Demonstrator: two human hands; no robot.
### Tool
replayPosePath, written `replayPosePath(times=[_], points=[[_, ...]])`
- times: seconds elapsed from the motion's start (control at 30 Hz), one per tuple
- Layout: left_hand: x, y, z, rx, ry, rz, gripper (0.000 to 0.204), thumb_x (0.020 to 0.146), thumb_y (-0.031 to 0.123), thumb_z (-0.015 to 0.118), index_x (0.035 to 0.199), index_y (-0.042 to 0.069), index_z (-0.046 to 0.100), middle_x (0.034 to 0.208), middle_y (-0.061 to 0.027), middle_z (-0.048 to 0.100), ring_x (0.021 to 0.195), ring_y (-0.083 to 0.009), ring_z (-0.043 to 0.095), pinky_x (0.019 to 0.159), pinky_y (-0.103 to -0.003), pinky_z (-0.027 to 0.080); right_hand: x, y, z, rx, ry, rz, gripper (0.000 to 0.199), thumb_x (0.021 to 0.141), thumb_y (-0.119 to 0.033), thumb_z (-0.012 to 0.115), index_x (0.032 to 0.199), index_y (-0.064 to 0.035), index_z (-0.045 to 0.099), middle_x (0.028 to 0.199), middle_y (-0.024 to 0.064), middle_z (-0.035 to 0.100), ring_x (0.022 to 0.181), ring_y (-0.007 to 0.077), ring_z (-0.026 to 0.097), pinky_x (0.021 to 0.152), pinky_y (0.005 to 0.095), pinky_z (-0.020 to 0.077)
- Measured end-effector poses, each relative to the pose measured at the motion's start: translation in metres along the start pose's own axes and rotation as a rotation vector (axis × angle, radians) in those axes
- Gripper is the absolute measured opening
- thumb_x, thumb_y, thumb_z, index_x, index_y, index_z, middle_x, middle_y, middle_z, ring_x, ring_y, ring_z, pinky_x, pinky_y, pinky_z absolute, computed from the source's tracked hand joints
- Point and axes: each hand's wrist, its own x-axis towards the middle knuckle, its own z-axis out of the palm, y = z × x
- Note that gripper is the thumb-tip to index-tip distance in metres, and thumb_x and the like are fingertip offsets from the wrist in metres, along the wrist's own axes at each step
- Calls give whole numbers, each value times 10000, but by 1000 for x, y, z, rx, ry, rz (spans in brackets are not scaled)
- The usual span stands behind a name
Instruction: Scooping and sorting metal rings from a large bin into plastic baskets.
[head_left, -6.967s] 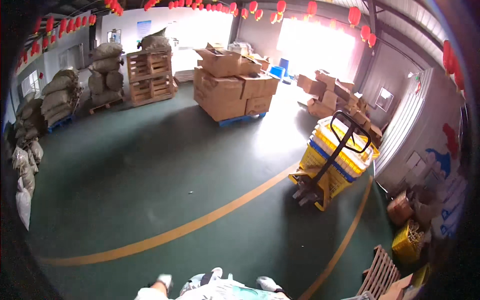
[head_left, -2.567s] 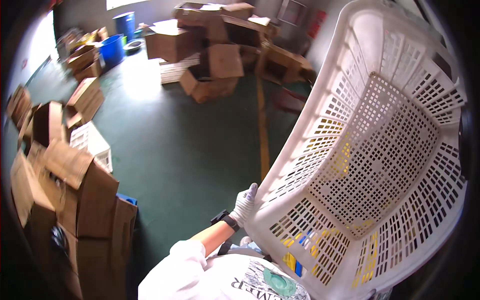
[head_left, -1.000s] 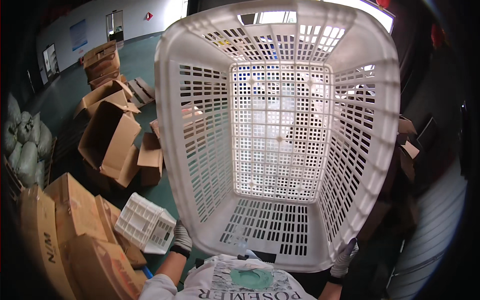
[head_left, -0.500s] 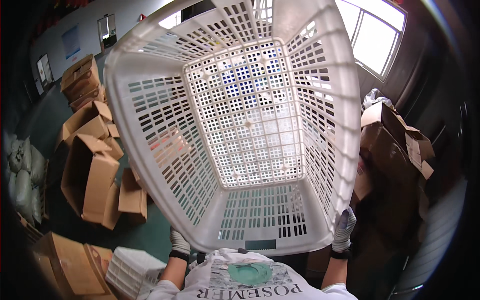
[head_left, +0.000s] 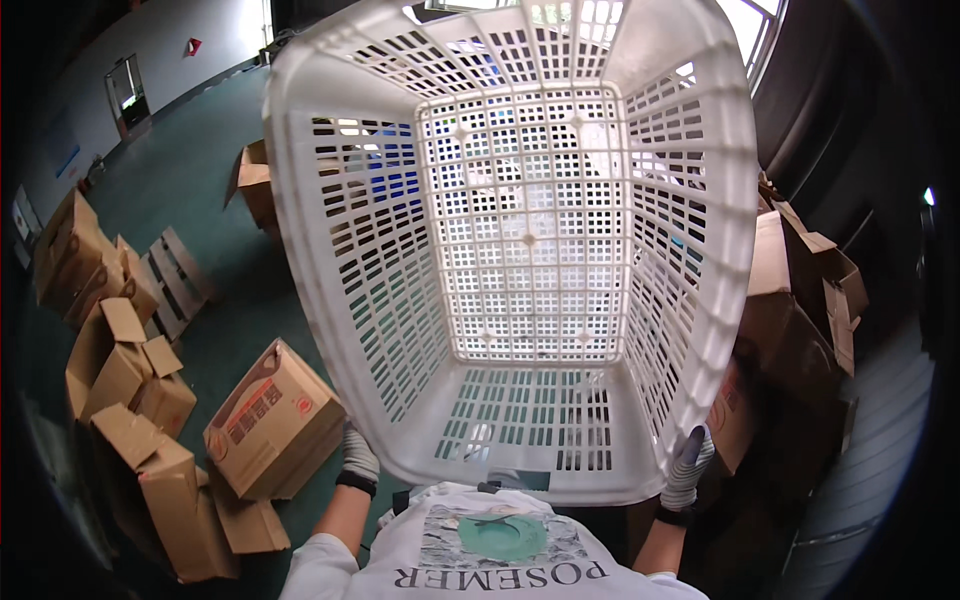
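A large white plastic basket point(head_left: 400, 455) with slotted sides and a grid bottom fills the middle of the view. It is tilted so its open top faces me, and nothing lies inside. At its lower left corner, my left hand point(head_left: 359, 460) in a striped knit glove is closed on the side. My right hand point(head_left: 686, 470), gloved the same way, grips the lower right corner, its fingers partly hidden behind the wall. The near rim rests close to my white shirt point(head_left: 480, 570).
A closed brown carton point(head_left: 272, 420) stands on the green floor to the left. Several open cartons point(head_left: 170, 490) lie beyond it, with stacked boxes point(head_left: 90, 260) and a wooden pallet point(head_left: 175, 280) farther back. Large open cartons point(head_left: 800, 290) stand on the right, beside a dark wall.
My view has turned to the right along with the basket, and the surrounding cartons have shifted left. A closed carton now shows beside my left hand. Both hands keep their hold.
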Motion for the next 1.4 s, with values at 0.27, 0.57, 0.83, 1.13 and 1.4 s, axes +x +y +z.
replayPosePath(times=[0.27, 0.57, 0.83, 1.13, 1.4], points=[[26, -14, -30, 65, -18, -42, 533, 901, 506, 413, 1203, 88, 550, 1174, -74, 598, 1043, -256, 556, 933, -387, 432, 2, -16, 13, 78, 61, -110, 496, 961, -410, 446, 607, -87, 317, 530, -22, 250, 522, 87, 250, 476, 325, 189], [22, -17, -6, 116, 79, -27, 569, 890, 533, 411, 1130, 54, 602, 1094, -77, 632, 955, -236, 598, 869, -374, 479, 4, 5, 8, 161, 60, -136, 474, 959, -411, 433, 612, -99, 354, 535, -41, 281, 509, 73, 256, 472, 304, 190], [-44, -5, 67, 95, 143, 154, 436, 861, 458, 488, 1007, 71, 627, 878, -56, 650, 774, -216, 623, 758, -340, 504, 14, -4, -2, 70, 117, -168, 520, 955, -443, 433, 1005, 48, 598, 924, 140, 604, 848, 212, 542, 780, 331, 437], [32, -54, 34, 58, -12, -19, 567, 885, 544, 438, 1040, 31, 623, 933, -93, 644, 799, -227, 604, 788, -375, 480, 33, 12, -11, 184, -43, -210, 699, 941, -525, 411, 1286, 82, 450, 1216, 197, 558, 1070, 270, 537, 953, 360, 412], [91, -69, 26, 365, 213, 195, 627, 873, 573, 440, 1065, 3, 618, 974, -117, 653, 850, -240, 621, 792, -356, 482, 30, -16, 11, 565, -201, -170, 621, 949, -497, 429, 1232, 52, 485, 1197, 160, 555, 984, 219, 565, 860, 337, 476]])
